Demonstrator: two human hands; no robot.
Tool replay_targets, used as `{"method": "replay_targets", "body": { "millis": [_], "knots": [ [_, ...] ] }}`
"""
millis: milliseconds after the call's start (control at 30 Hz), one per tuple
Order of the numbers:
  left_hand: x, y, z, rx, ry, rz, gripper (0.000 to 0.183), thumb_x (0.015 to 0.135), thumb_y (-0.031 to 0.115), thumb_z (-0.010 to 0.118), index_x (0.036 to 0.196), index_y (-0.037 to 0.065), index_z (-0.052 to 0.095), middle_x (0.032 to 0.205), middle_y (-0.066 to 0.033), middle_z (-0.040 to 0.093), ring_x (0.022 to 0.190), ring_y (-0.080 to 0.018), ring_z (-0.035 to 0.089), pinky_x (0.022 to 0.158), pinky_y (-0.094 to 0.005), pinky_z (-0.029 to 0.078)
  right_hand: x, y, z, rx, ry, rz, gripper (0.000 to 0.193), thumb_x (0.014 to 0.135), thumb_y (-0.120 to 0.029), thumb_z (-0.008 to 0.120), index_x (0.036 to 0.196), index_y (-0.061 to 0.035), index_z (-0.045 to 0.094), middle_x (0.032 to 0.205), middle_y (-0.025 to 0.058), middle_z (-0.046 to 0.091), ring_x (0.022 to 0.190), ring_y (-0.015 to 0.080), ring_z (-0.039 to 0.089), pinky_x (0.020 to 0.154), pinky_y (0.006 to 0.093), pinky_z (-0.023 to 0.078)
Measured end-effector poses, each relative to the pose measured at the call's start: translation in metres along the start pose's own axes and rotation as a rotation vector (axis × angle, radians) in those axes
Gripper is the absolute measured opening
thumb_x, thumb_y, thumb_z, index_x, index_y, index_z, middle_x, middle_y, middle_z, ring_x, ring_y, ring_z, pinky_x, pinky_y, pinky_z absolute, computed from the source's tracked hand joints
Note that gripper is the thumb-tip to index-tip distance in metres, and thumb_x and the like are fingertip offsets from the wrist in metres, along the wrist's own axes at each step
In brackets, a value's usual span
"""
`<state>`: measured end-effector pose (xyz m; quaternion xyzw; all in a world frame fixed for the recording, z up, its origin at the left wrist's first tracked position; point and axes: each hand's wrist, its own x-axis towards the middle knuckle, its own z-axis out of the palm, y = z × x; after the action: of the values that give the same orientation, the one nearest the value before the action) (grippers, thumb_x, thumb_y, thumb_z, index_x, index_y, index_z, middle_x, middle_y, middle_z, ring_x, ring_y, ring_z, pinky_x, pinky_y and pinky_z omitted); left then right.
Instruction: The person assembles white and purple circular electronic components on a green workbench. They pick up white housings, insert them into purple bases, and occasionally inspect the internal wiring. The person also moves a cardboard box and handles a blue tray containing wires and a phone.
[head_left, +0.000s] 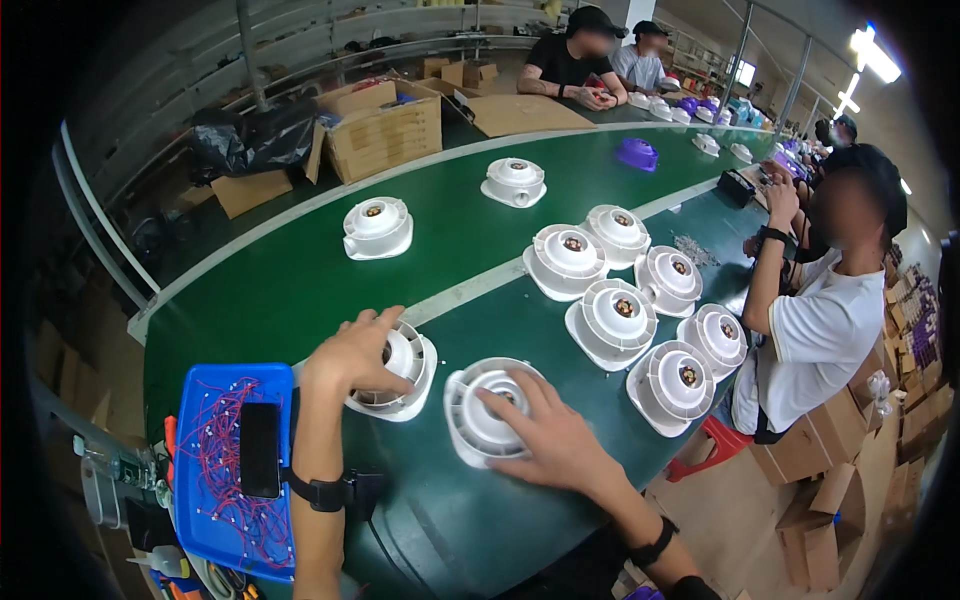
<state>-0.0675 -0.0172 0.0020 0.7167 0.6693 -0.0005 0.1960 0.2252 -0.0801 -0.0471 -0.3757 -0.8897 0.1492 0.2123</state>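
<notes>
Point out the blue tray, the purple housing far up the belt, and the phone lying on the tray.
Blue tray (215, 385): head view, bare upper rim.
Purple housing (637, 153): head view, its top.
Phone (260, 450): head view, middle of its dark face.

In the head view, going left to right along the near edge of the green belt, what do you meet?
Blue tray of red wires → black phone → left hand on a white housing → right hand on another white housing.
</notes>
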Motion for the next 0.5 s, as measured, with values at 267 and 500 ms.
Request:
{"method": "replay_targets", "body": {
  "millis": [267, 500],
  "knots": [
    [0.004, -0.033, -0.009, -0.067, -0.005, -0.122, 0.119, 0.052, 0.049, 0.089, 0.153, 0.017, 0.036, 0.137, -0.0292, 0.051, 0.124, -0.0447, 0.054, 0.105, -0.044, 0.046, 0.112, 0.048, 0.022, 0.013, -0.048, -0.191, 0.088, 0.07, -0.041, 0.081, 0.147, -0.0241, 0.042, 0.141, 0.0233, 0.041, 0.13, 0.0464, 0.044, 0.105, 0.0555, 0.04],
    [0.008, -0.027, 0.001, 0.033, 0.081, -0.204, 0.125, 0.048, 0.044, 0.091, 0.154, 0.013, 0.033, 0.137, -0.0273, 0.049, 0.121, -0.0476, 0.053, 0.109, -0.0482, 0.041, 0.132, 0.068, 0.038, 0.025, 0.178, -0.24, 0.079, 0.07, -0.046, 0.079, 0.14, -0.0226, 0.051, 0.138, 0.0206, 0.047, 0.122, 0.0414, 0.051, 0.101, 0.0515, 0.043]
  ]
}}
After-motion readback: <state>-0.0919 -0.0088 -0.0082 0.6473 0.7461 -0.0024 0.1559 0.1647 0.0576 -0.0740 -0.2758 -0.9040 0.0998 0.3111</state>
